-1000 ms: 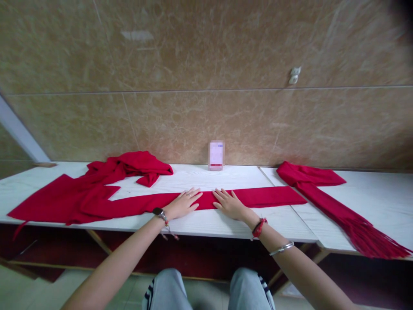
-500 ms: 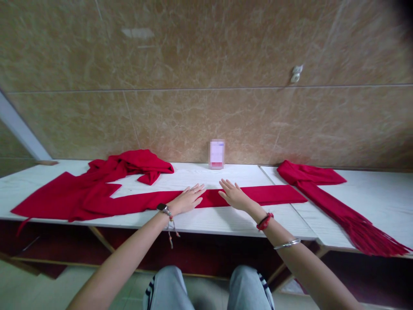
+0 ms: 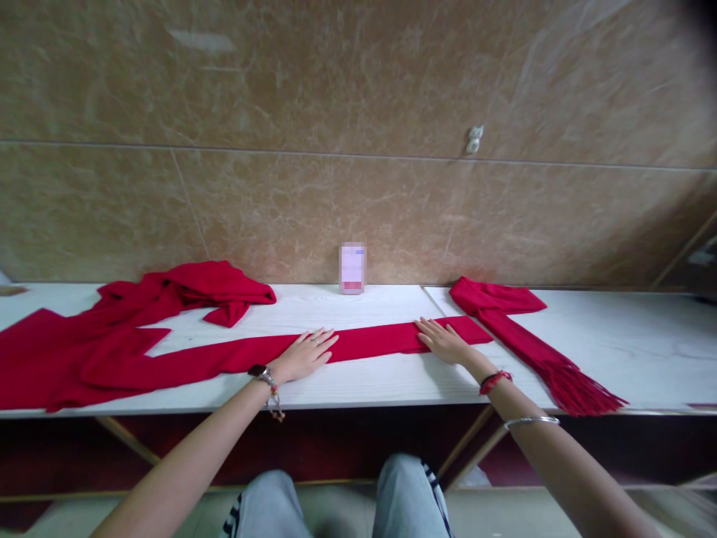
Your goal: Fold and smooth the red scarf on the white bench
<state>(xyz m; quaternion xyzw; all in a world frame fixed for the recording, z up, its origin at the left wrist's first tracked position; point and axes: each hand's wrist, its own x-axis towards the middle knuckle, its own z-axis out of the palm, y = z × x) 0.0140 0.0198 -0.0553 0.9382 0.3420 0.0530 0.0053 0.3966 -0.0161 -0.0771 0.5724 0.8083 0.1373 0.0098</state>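
A long red strip of cloth, like a scarf [image 3: 370,343], lies folded lengthwise across the white tabletop [image 3: 358,385]. My left hand [image 3: 305,354] rests flat on its middle, fingers stretched out. Farther right, near the strip's narrow end, my right hand [image 3: 444,341] lies open on the same cloth. Toward the left the strip runs into a wide, loosely spread part, with a crumpled red heap [image 3: 190,288] behind it. A second red scarf [image 3: 520,351] with a fringed end lies bent to the right of my right hand.
A phone [image 3: 352,269], its screen blurred, stands upright against the brown tiled wall [image 3: 314,209]. A small white cat-shaped hook [image 3: 474,140] is fixed higher up. Dark red shelving [image 3: 358,441] lies under the table, above my knees.
My right hand has slid right along the cloth toward its end. My left hand stays flat on the strip. The whole view has shifted to the right.
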